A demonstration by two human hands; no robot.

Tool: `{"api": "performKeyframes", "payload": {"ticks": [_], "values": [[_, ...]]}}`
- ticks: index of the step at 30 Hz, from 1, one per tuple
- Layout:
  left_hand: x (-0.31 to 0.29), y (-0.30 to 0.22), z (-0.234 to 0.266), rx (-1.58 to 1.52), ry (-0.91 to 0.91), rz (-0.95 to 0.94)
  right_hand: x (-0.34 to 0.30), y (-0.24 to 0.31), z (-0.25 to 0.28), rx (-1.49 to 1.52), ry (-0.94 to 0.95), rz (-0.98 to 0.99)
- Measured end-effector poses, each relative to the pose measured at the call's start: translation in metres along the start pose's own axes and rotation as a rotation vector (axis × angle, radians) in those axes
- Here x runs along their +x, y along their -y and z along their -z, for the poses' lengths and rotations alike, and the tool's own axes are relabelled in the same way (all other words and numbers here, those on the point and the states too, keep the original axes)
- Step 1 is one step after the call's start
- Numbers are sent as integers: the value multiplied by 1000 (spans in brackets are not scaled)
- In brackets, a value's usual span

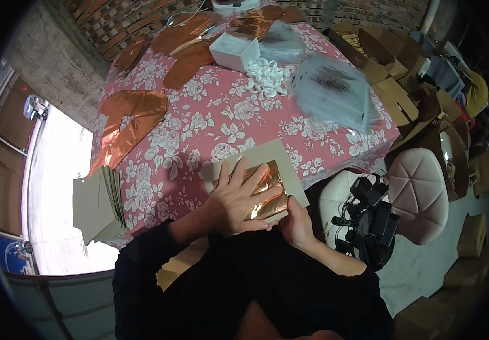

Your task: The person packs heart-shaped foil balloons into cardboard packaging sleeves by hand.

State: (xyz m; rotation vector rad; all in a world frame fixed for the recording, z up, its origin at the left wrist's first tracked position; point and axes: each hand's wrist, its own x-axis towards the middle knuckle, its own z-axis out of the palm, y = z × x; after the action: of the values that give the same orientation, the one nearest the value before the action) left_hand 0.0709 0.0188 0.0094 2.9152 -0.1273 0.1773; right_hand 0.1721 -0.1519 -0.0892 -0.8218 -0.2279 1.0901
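Observation:
At the table's front edge lies a grey-beige cardboard sheet (276,151), tilted slightly, with a folded piece of shiny copper-coloured foil (276,207) on its middle. My left hand (234,198) rests flat on the foil, fingers spread and pointing away from me. My right hand (299,225) holds the near right edge of the cardboard, thumb on top; its other fingers are hidden beneath. Left of these, a larger crumpled foil sheet (136,116) lies on the table beside a stack of similar cardboard sheets (96,207) at the left edge.
A flowered pink cloth covers the table (199,133). Farther back are more foil pieces (186,62), a white box (234,52), a heap of white bands (268,78) and clear plastic bags (335,90). To the right stand a white chair (420,195) with black devices (372,221) and cardboard boxes (394,102).

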Motion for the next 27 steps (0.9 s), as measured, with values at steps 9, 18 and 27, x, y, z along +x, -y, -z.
{"api": "performKeyframes", "payload": {"ticks": [9, 18, 27], "values": [[-4, 4, -8, 51, 84, 25, -5, 0, -25, 13, -166, 135], [-4, 4, -3, 70, 71, 15, -2, -10, -30, 67, -176, 218], [-7, 6, -7, 50, 2, 7, 5, -19, -31, 8, -228, 267]]}}
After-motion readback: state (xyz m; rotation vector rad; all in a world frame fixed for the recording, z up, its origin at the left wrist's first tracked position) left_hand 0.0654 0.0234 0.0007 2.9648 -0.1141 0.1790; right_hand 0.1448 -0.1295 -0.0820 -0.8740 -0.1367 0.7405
